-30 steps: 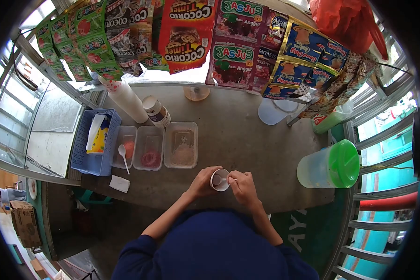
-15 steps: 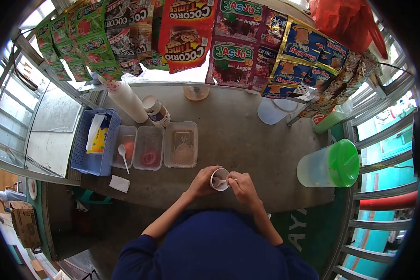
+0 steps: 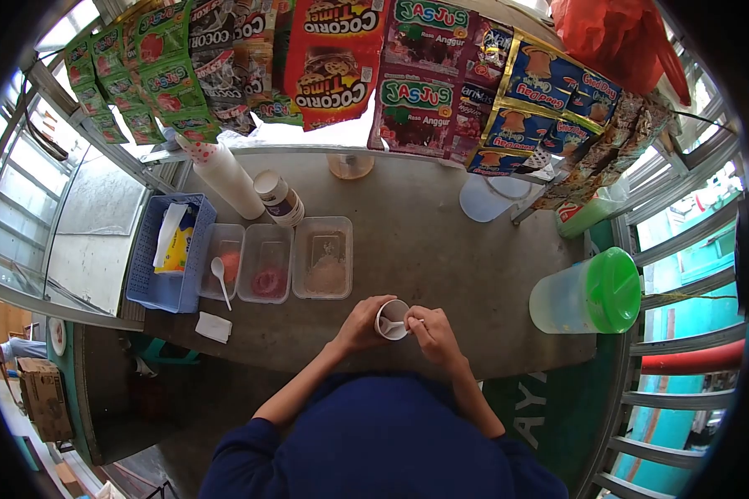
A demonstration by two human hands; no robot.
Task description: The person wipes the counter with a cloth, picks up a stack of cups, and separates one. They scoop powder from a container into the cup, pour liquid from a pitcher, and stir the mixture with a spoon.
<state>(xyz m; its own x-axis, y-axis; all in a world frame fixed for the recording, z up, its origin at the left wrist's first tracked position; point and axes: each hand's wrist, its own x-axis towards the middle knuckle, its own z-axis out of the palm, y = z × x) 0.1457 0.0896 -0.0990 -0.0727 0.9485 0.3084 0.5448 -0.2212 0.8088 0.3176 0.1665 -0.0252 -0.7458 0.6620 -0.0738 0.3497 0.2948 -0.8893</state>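
Close to my body, at the table's near edge, a white paper cup is tilted so its inside faces up at me. Wrapped around the cup's left side are the fingers of my left hand. My right hand pinches the handle of a white plastic spoon at the cup's right rim. The spoon's bowl is down inside the cup. What the cup contains is too small to make out.
Left of the cup stand several clear tubs of powder, the nearest a pinkish tub, beside a blue basket. A stack of cups is behind. At right lies a green-lidded container. Drink sachets hang overhead.
The spoon has shifted slightly inside the cup. Both hands stay in almost the same place, and the surrounding things have not moved.
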